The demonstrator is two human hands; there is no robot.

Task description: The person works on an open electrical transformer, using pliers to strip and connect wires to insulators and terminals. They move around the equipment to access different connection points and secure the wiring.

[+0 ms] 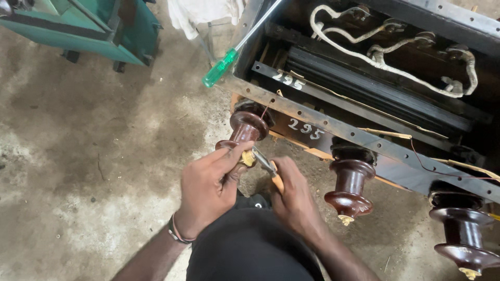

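We see the left hand (208, 187) pinching the brass tip (249, 157) of a brown insulator (246, 127). Just beside it, the right hand (294, 195) grips pliers (265, 165) closed on that tip.

A stained, dusty concrete floor (94, 171) is seen beneath everything. A black metal tank (396, 156) is set on it at the right, a green metal frame (88, 31) at the upper left, and a white cloth (205, 15) at the top.
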